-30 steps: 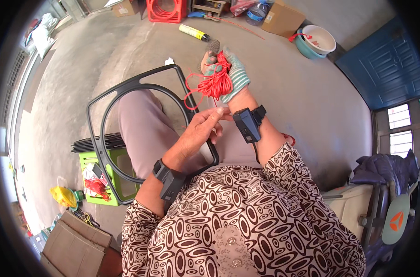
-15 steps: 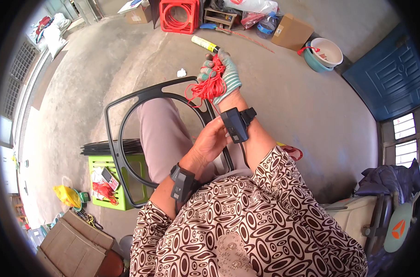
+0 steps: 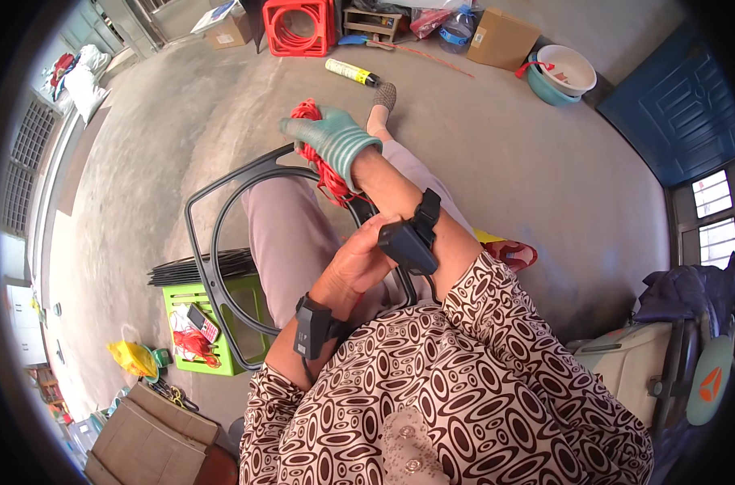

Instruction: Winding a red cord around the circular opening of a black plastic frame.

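Observation:
My right hand (image 3: pixel 331 136), in a grey-green striped glove, is closed round a bundle of red cord (image 3: pixel 328 179). Loops of the cord stick out above the fingers and hang below the palm. The hand is over the far edge of a black frame (image 3: pixel 214 234) with an oval ring inside, which lies across my lap. My bare left hand (image 3: pixel 356 260) is next to my right forearm, its fingers hidden behind the black device (image 3: pixel 409 244) strapped there. Another black device (image 3: pixel 311 327) is on my left wrist.
At left, a green stool (image 3: pixel 191 299) bears stacked black pieces (image 3: pixel 197 269), red cord (image 3: pixel 194 346) and a calculator (image 3: pixel 209 330). A yellow-and-black canister (image 3: pixel 351 73) lies on the floor ahead, near my shoe (image 3: pixel 385 95). Basins (image 3: pixel 555 95) and a cardboard box (image 3: pixel 502 40) stand far right.
My right hand has swung left and nearer, turning over with the red cord in it, so its glove back shows. My left hand has barely moved. The view has shifted slightly.

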The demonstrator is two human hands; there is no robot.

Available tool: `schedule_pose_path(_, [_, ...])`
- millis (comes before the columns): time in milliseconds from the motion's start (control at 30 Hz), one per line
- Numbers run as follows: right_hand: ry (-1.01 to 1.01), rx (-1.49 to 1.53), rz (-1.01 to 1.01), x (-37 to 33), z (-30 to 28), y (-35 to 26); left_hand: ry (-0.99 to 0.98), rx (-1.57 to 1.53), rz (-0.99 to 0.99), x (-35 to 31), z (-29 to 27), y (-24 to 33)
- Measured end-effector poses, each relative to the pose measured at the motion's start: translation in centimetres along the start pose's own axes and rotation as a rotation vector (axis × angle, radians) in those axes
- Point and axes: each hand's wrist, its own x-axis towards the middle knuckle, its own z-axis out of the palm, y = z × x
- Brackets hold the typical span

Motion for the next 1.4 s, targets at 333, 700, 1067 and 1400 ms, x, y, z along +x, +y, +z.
schedule_pose_path(333, [0.052, 0.105, -0.115, -1.6, 0.7, -1.1, 0.155, -0.057, 0.073, -0.7, -0.4, 0.2])
schedule_pose_path(700, [-0.322, 0.991, -0.055, -2.5, -1.5, -0.7, -0.019, 0.126, 0.193, -0.5, 0.3, 1.5])
schedule_pose_path(1067, [-0.205, 1.202, -0.128, 0.8, -7.1, 1.1, 0.320, 0.593, 0.357, 0.0, 2.3, 0.0])
schedule_pose_path(1400, [-0.185, 1.211, -0.059, 0.8, -6.7, 1.8, 0.277, 0.682, 0.406, -0.1, 2.4, 0.3])
